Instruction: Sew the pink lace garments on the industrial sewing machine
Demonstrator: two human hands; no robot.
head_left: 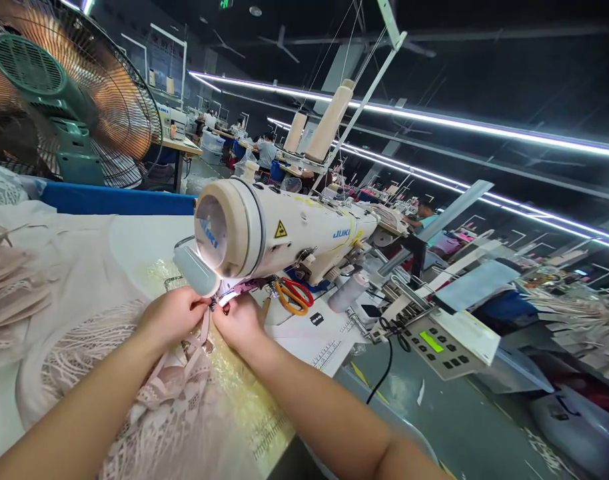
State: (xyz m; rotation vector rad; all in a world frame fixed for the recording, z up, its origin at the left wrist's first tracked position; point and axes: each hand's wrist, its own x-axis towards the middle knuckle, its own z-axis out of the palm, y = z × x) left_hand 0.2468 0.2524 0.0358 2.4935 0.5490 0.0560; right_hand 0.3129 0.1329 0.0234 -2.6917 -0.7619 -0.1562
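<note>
A cream sewing machine (284, 230) stands on the work table (134, 247). Under its head, both my hands hold a narrow pink strap (200, 337) of a pale pink lace garment (164, 407). My left hand (172, 315) pinches the strap on the left of the needle area, fingers closed. My right hand (240, 321) is closed on the strap end just right of it. The two hands almost touch. The needle itself is hidden behind the machine's lamp (197, 270).
Orange-handled scissors (293, 295) lie behind my right hand beside a paper ruler sheet (324, 340). A control panel (437, 343) sits at the right. A large fan (59, 93) stands at the back left, stacked lace pieces (4, 280) at the left. Other people work at far tables.
</note>
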